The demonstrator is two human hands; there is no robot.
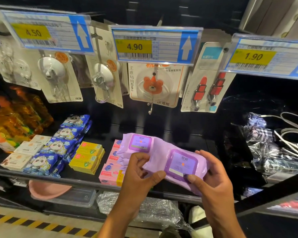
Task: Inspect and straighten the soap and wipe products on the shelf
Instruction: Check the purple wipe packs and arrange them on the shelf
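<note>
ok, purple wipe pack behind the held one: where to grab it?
Grip the rear wipe pack by its long soft edges beside the rigid lid, from above. It lies flat, lid up, apparently resting on the pink soap boxes at its left, leaving that edge reachable. The held pack covers its near end.

We're pretty clearly in a shop here, looks like a cheap household goods store. We've got plastic price tags (156,44) with barcodes and yellow price boxes clipped above the pegs, carded hooks (103,79) hanging in rows underneath, and boxed soaps (88,157) lined up on a black shelf (79,182).
</note>
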